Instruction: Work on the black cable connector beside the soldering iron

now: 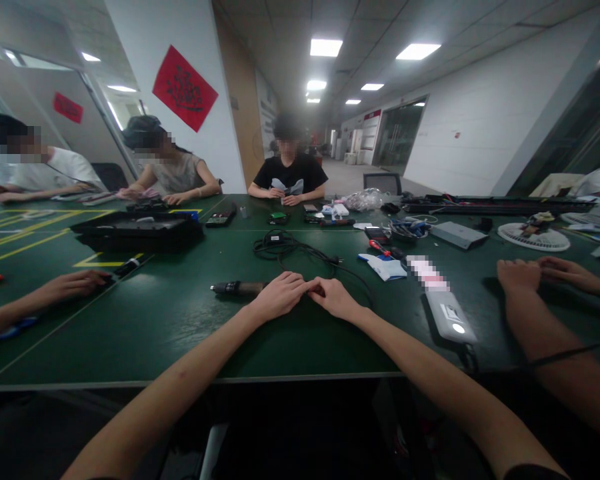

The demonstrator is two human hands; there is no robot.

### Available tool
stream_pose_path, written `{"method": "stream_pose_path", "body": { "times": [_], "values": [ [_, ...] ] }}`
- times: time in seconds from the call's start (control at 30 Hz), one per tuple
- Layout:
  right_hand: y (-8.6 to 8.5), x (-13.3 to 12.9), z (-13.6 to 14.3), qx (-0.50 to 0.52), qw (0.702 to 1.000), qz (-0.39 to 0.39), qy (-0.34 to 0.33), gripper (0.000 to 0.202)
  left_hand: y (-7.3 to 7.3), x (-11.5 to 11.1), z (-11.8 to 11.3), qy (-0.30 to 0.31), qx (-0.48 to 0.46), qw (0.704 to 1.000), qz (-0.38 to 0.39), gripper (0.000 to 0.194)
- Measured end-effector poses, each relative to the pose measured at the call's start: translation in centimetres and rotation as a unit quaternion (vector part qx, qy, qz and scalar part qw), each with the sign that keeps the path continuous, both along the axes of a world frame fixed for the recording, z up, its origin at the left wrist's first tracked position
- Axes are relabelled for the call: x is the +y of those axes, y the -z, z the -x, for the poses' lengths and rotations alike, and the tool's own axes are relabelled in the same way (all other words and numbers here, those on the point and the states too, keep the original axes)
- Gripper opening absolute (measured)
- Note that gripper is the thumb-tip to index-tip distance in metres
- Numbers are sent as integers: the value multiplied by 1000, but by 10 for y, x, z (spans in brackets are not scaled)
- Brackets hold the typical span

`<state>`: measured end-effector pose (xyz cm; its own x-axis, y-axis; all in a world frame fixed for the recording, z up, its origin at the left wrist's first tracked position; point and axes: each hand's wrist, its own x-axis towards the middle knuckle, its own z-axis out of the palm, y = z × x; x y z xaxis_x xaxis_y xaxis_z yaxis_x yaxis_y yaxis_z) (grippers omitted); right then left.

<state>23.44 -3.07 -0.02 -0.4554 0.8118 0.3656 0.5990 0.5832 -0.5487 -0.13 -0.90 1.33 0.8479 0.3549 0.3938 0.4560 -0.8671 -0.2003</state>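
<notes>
A corded, pen-shaped power tool [237,289], apparently an electric screwdriver, lies on the green table with its black collar and metal tip pointing left. My left hand [283,293] is wrapped over the brownish body of this tool, covering its rear part. Touching the left fingertips, my right hand [337,298] has its fingers closed near the tool's tail end. What those right fingers pinch is hidden. Behind my hands, a black cable [300,248] lies in loose loops and runs round to the right of my right hand.
A black tray [137,233] stands at left. To the right lie a blue-white packet [386,267], a grey power strip [447,317], a grey box [459,235] and a white fan grille [533,237]. Co-workers' hands [83,285] [520,275] rest on both sides; another person [287,173] sits opposite.
</notes>
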Motion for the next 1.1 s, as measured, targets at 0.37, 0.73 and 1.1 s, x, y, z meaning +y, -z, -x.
{"method": "stream_pose_path", "body": {
  "times": [0.37, 0.73, 1.1],
  "values": [
    [-4, -3, 2, 14, 1000, 12, -3, 5, 1, 0, -3, -55, -24, 998, 5, 35],
    [-6, -1, 2, 30, 999, 15, -9, 6, 6, 6, -5, -70, 19, 997, 36, 19],
    [-20, 0, -20, -12, 997, -53, 49, 14, 7, 17, 3, -155, -45, 984, 75, 15]
  ]
}}
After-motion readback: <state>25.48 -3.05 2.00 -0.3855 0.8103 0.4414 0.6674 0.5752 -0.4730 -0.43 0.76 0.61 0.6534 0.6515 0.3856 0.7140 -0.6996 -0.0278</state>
